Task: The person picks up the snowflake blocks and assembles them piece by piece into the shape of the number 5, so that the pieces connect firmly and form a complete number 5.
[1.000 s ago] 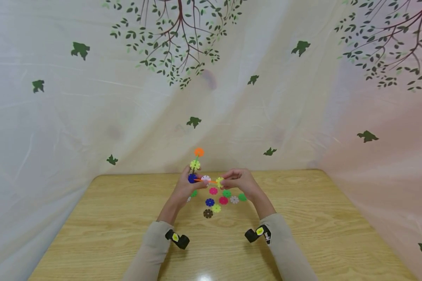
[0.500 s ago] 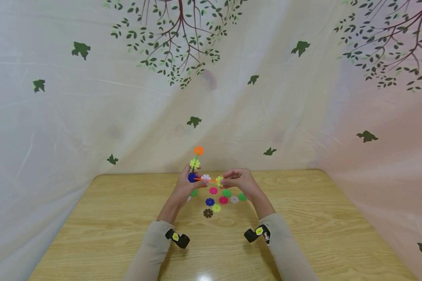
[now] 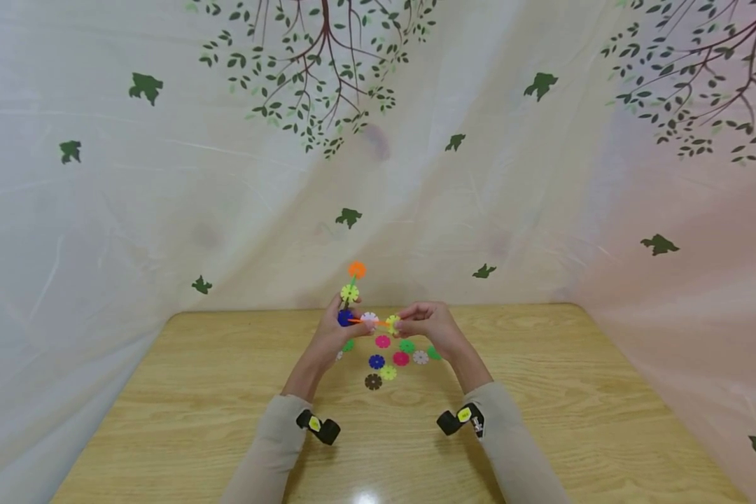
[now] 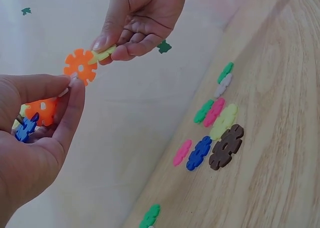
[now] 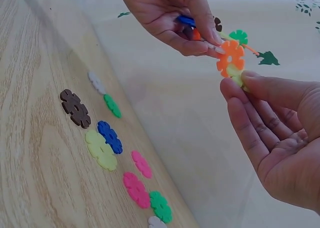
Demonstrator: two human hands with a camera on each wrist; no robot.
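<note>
My left hand (image 3: pixel 320 344) grips a chain of slotted flower-shaped plastic discs, pinching a white disc (image 3: pixel 369 318) between thumb and fingers. From this hand the chain rises through a blue disc (image 3: pixel 345 318) and a yellow-green disc (image 3: pixel 349 293) to an orange disc (image 3: pixel 357 269) at the top. On the other side of the white disc sits another orange disc (image 4: pixel 80 68). My right hand (image 3: pixel 439 333) pinches a pale yellow disc (image 4: pixel 104 54) whose edge meets that orange disc's rim; how deep the slots engage is hidden.
Below the hands, loose discs lie on the wooden table (image 3: pixel 227 420): brown (image 3: pixel 373 382), blue (image 3: pixel 376 362), yellow (image 3: pixel 388 372), pink (image 3: pixel 401 358), green (image 3: pixel 407 346), white (image 3: pixel 421 357) and several more. A leaf-printed cloth (image 3: pixel 258 224) hangs behind the table's far edge.
Both hands keep their pinch in nearly the same place. The top of the chain stands very slightly higher than a second ago.
</note>
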